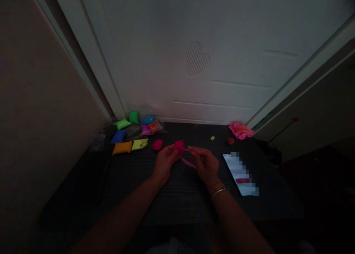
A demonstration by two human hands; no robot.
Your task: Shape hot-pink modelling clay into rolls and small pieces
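Held up between the thumb and fingers of my left hand (164, 161) is a bright pink lump of modelling clay (179, 146) with an uneven top. My right hand (205, 163) pinches a thin pink modelling tool (186, 149), its tip at the right side of the clay. Below, between the hands, a second flat pink tool (189, 163) shows, partly covered by the right hand. A separate pink clay lump (157, 144) sits on the table just left of my left hand. The dim light hides fine detail.
Coloured clay packets lie at the back left, among them an orange one (122, 147) and a blue one (119, 136). A lit phone (240, 174) lies right of my right hand. Behind it are a reddish ball (230, 141), a pink flower-like piece (241, 131) and a small yellow bit (212, 138).
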